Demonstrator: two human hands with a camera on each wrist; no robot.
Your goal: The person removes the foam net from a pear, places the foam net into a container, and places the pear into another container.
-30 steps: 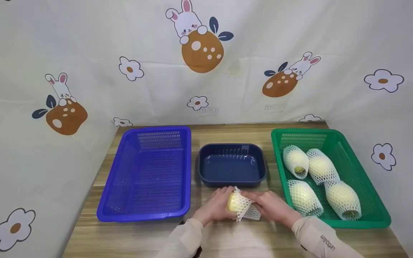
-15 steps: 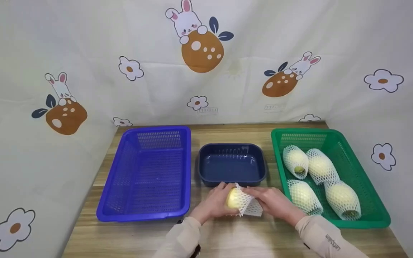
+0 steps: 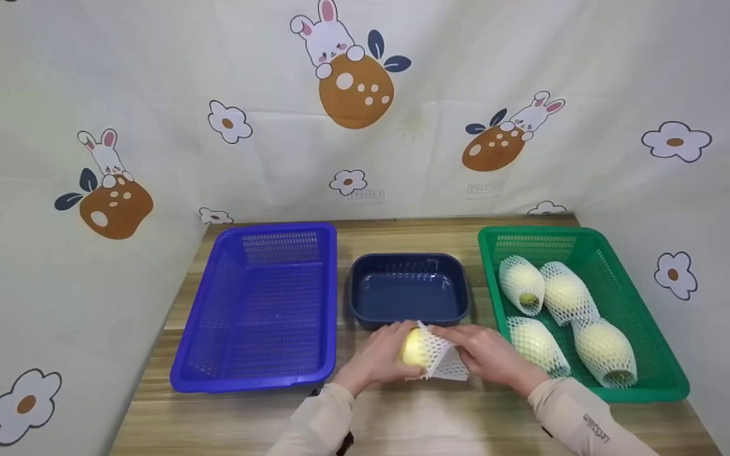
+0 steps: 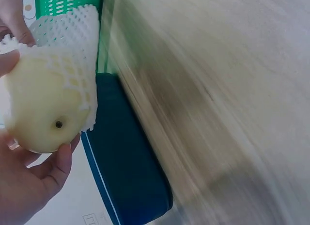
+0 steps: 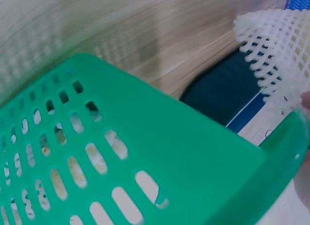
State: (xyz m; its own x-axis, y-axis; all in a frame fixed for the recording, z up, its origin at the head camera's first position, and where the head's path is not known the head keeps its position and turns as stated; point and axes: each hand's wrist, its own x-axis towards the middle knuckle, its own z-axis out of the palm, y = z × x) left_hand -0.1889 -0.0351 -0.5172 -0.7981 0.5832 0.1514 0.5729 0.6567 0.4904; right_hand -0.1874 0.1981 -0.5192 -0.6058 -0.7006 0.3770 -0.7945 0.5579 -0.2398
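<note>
A pale yellow pear (image 3: 412,350) is partly inside a white foam net sleeve (image 3: 436,352). The left hand (image 3: 377,356) grips its bare end, fingers curled round it; in the left wrist view the pear (image 4: 41,106) turns a small dark pit outward. At the other end, the right hand (image 3: 486,353) pinches the sleeve, whose loose part hangs out below that hand. The right wrist view catches only the sleeve (image 5: 278,43) and a sliver of the right hand (image 5: 306,101) at the edge.
Several net-wrapped pears (image 3: 564,294) lie in a green basket (image 3: 650,396) on the right. Just beyond the hands stands a dark blue tub (image 3: 409,320). A purple-blue basket (image 3: 254,384) is at the left on the wooden table (image 3: 238,418).
Both hands have risen slightly with the pear. The right hand has shifted a little to the right with the sleeve, and somewhat more of the pear's bare yellow skin shows.
</note>
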